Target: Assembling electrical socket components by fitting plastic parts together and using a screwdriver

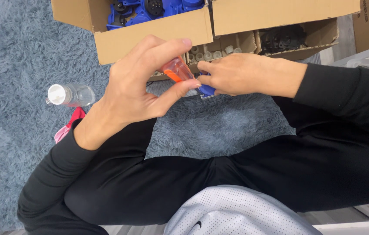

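Two parts meet between our hands: a clear orange piece [176,69] and a blue piece [206,90], touching just above the shaggy grey-blue rug [15,52] where we sit cross-legged. Our left hand [134,89] pinches the orange piece between thumb and forefinger, tilted toward the blue one, as if to line the two up. Our right hand [236,74] closes its fingers over the blue piece, hiding most of it, which seems to steady it. Just beyond, open cardboard boxes [158,32] sit within easy reach, one holding blue parts [149,8], one small pale caps [212,53], one black parts [282,38]. Off to the left a capped clear bottle [69,95] lies on the rug, with something pink [68,125] beside our sleeve.
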